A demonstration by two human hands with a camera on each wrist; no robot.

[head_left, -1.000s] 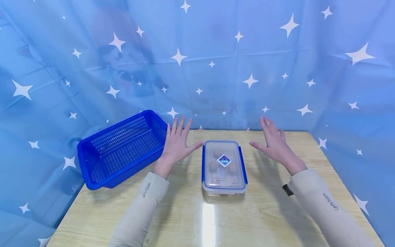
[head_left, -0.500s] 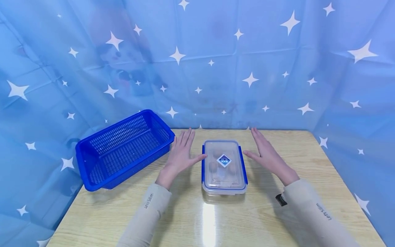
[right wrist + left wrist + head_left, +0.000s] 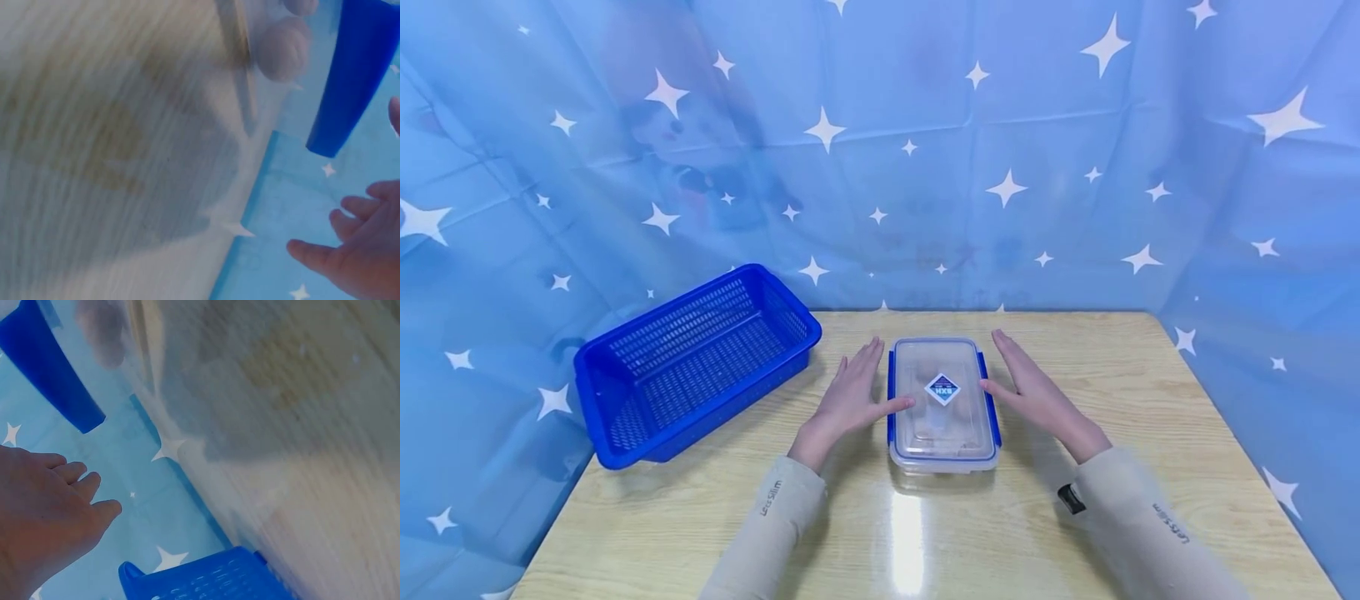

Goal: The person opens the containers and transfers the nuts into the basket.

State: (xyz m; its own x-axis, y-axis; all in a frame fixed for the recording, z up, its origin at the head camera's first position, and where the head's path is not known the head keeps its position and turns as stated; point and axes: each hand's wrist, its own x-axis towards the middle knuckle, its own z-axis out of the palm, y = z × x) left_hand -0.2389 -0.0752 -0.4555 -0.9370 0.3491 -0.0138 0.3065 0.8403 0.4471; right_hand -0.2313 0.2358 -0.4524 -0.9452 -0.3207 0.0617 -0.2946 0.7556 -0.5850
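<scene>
A clear plastic food container with a lid, blue side clips and a diamond-shaped label lies flat on the table. Through its walls show several rounded, pale brownish things, too blurred to name. My left hand is at its left side, fingers straight, thumb over the lid's edge. On the other side, my right hand holds its fingers straight too, the thumb tip at the right rim. Whether either hand touches the container I cannot tell. Each wrist view has one blue side clip in sight above the hand's extended fingers.
A blue perforated plastic basket stands at the table's left, near the back edge. The light wooden table ends at a blue curtain with white stars. A dark band shows beneath the right sleeve.
Both hands have moved inward and lower, from spread apart beside the container to close along its two sides. The container and basket have stayed in place.
</scene>
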